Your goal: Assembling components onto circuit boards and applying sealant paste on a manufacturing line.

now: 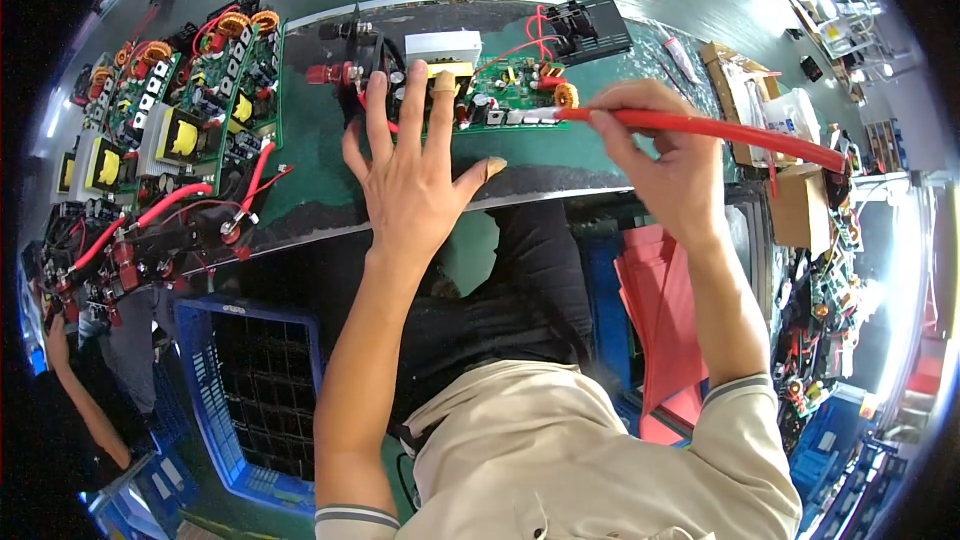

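Observation:
A green circuit board (512, 90) lies on the bench in front of me, with a silver heatsink block (443, 45), a copper-wound coil (566, 95) and a row of small white-coated parts (510, 117) along its near edge. My left hand (415, 175) is palm down with fingers spread over the board's left end; tan covers wrap the index fingertip and thumb. In my right hand (665, 155) is a long red-handled brush (720, 127), its whitish tip touching the right end of that row. Red wires run from the board to a black end panel (600, 28) behind it.
Several similar boards (240, 80) stand at the left, with thick red cables (170, 205) before them. Another person's arm (85, 400) reaches in at far left. A blue crate (215, 420) sits below the bench. Cardboard boxes (800, 205) and a tube (682, 60) are at right.

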Available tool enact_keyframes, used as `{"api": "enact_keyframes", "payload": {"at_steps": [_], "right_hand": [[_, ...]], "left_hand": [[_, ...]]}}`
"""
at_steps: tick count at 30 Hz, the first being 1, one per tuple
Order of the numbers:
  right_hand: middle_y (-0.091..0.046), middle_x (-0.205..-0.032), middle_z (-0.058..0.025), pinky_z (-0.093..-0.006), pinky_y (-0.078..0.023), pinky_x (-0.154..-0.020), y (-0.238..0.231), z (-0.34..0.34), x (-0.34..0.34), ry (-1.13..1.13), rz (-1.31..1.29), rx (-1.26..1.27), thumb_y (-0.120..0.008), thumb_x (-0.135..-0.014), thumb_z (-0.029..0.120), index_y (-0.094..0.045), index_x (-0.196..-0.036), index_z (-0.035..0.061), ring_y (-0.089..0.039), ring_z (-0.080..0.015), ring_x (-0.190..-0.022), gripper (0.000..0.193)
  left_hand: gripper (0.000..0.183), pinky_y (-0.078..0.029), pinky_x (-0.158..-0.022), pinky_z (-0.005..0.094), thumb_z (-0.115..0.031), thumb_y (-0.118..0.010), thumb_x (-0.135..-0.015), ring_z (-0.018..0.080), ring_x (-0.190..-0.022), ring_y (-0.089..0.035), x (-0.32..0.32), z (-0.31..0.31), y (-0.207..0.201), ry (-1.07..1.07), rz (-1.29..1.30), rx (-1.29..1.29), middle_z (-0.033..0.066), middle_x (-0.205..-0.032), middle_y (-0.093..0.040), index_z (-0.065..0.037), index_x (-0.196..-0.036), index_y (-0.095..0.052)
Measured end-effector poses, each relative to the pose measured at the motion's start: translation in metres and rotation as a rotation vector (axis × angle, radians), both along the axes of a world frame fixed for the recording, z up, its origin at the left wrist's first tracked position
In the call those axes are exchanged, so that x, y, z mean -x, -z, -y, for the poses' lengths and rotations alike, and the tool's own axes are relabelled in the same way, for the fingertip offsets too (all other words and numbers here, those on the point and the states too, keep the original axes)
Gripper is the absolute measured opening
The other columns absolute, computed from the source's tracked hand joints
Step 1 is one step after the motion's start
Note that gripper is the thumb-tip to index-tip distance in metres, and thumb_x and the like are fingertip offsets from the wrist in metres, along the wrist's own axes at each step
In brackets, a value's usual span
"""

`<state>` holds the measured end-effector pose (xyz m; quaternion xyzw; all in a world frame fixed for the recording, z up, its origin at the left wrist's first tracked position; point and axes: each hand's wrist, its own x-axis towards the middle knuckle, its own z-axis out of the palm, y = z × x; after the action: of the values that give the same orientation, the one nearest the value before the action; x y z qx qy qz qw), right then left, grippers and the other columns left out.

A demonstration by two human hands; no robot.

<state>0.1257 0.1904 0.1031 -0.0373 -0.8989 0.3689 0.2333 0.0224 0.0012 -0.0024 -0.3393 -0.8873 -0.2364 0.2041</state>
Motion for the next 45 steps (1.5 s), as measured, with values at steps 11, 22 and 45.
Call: {"api": "enact_keyframes", "payload": {"at_steps": [11, 22, 45], "right_hand": [[-0.068, -0.093, -0.0062, -0.0227, -0.049, -0.068, 0.002, 0.024, 0.015, -0.062, 0.05, -0.116, -0.068, -0.084, -0.006, -0.067, -0.097, -0.0006, -0.063, -0.0109, -0.081, 0.014], [-0.065, -0.106, -0.0102, -0.0257, -0.054, -0.082, -0.026, -0.031, -0.013, -0.016, 0.045, 0.103, -0.061, -0.091, -0.007, -0.064, -0.102, -0.0054, -0.067, -0.0161, -0.091, 0.012], [-0.068, -0.097, -0.0039, -0.0222, -0.05, -0.068, 0.006, 0.013, 0.021, -0.107, 0.032, 0.003, -0.067, -0.086, -0.004, -0.066, -0.1, 0.0017, -0.065, -0.0102, -0.084, 0.015]], "left_hand": [[0.09, -0.026, -0.104, 0.0624, -0.06, -0.071, -0.074, 0.0372, -0.143, -0.024, 0.003, 0.004, 0.002, 0.012, 0.019, 0.019, 0.004, -0.156, -0.033, -0.015, -0.146, -0.042], [0.089, -0.026, -0.104, 0.0615, -0.054, -0.078, -0.069, 0.0342, -0.144, -0.024, 0.0, 0.002, 0.001, 0.002, 0.007, -0.015, 0.0039, -0.156, -0.033, -0.013, -0.142, -0.048], [0.089, -0.027, -0.103, 0.0616, -0.057, -0.075, -0.07, 0.035, -0.143, -0.024, 0.004, 0.003, 0.0, 0.001, -0.003, -0.002, 0.0048, -0.156, -0.034, -0.012, -0.141, -0.048]]}}
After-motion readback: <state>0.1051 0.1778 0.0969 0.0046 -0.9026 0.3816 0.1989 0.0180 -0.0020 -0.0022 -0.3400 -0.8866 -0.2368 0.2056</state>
